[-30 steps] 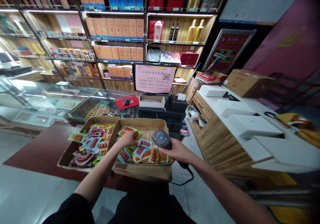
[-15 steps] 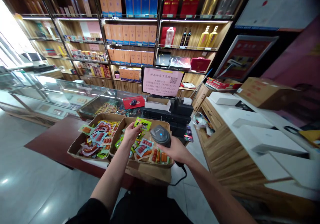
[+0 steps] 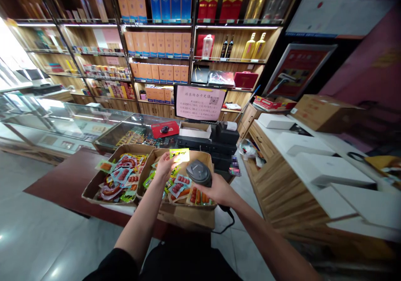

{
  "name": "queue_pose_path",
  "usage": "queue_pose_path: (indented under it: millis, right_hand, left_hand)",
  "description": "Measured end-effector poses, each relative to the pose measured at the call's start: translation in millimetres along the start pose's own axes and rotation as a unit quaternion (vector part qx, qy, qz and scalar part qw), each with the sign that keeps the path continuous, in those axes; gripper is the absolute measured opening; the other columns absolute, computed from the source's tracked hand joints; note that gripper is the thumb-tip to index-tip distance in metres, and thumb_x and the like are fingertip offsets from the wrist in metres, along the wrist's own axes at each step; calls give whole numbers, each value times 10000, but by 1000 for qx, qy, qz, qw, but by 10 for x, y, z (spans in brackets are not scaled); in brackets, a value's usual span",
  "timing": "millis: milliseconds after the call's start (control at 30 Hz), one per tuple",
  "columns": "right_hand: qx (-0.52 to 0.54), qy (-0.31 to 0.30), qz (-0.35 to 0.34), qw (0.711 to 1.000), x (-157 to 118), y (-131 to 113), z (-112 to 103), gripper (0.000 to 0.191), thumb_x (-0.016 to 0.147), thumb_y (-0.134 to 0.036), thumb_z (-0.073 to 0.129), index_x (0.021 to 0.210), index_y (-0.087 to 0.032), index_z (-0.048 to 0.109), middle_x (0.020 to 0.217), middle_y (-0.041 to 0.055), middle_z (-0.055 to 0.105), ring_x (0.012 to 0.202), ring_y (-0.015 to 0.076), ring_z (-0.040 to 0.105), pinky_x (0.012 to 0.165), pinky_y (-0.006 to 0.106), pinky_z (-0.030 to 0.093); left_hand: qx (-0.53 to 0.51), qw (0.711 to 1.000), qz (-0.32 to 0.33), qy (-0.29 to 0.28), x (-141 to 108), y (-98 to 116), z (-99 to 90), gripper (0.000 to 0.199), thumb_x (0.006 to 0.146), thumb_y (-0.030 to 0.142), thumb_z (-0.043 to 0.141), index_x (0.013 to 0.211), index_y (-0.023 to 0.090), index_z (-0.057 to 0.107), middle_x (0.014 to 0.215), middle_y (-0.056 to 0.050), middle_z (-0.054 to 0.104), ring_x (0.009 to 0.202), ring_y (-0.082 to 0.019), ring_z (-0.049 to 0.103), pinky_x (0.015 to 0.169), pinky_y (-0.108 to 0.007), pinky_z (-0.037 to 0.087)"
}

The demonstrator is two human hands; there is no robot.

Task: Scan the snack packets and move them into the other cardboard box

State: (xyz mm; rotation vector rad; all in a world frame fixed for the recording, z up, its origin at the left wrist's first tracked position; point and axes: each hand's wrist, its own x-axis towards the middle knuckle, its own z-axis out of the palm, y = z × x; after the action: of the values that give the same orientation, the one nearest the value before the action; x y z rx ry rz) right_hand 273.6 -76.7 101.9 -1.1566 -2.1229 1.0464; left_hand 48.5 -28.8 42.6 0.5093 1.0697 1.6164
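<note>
Left hand (image 3: pixel 165 167) pinches flat glossy packet (image 3: pixel 179 155)

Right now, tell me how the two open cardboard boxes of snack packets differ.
The left box is heaped with packets almost to its rim; the right box is less full, with bare cardboard showing at its far end. The left box lies clear of both hands; above the right box the left hand holds up a green packet and the right hand holds a scanner. Both are open-topped, side by side, and hold similar sausage packets.
</note>
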Motion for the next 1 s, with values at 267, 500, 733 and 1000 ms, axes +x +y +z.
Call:
queue_pose_path:
  millis: [267,500,733,1000]
  right_hand:
    - [12,9,-5,1000,21,-76,34,374,776,-373,708,1080,-155,708,1104,100,758,1046,294,694,941,413,539]
    - [-38,18,11,999,137,-43,69,416,791,-427,694,1127,-181,697,1137,92,748,1094,308,679,961,429,523]
    - [-149,53,32,987,362,-53,30,423,811,-480,635,1111,-184,676,1084,125,759,1077,342,690,884,408,541]
    - [-233,98,43,967,647,-91,67,434,814,-533,619,1077,-194,685,1037,148,766,1055,357,700,815,367,548]
  left_hand:
    - [-1,1000,1,-18,58,21,-29,425,545,202,888,837,155,583,780,-18,722,694,-161,709,683,-286,583]
    - [0,1000,20,3,130,133,-338,462,523,261,900,841,155,582,797,-20,713,682,-145,697,661,-268,570]
    - [1,993,71,94,157,450,-1082,480,536,304,896,838,166,550,805,-17,701,695,-143,697,698,-284,575]
    - [-11,973,133,187,28,1093,-1964,484,596,355,894,954,140,649,825,-33,686,726,-131,690,707,-269,589]
